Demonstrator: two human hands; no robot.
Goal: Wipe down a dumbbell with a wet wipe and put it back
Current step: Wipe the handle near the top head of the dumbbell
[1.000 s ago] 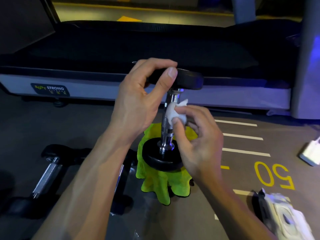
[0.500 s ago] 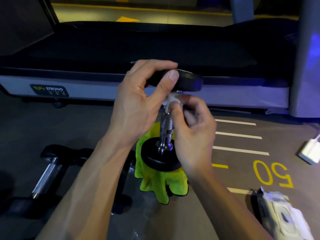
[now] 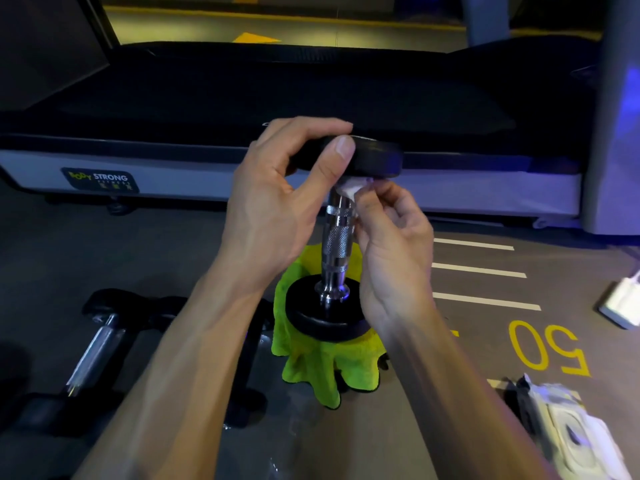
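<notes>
A dumbbell [image 3: 338, 237] with a knurled chrome handle and black round ends stands upright on a lime-green cloth [image 3: 325, 368] on the floor. My left hand [image 3: 277, 206] grips its upper black end, thumb and fingers curled over the rim. My right hand [image 3: 391, 244] pinches a small white wet wipe [image 3: 349, 191] against the top of the handle, just under the upper end. The lower black end rests on the cloth.
A treadmill [image 3: 242, 109] runs across the back. More dumbbells [image 3: 100, 344] lie on the floor at the left. A wet-wipe pack [image 3: 571, 431] lies at the lower right, and a white object [image 3: 623, 303] sits at the right edge. Painted lines and "50" mark the floor.
My right hand has slid the wipe up the handle from its middle to just below the upper end. My left hand keeps its hold on the top.
</notes>
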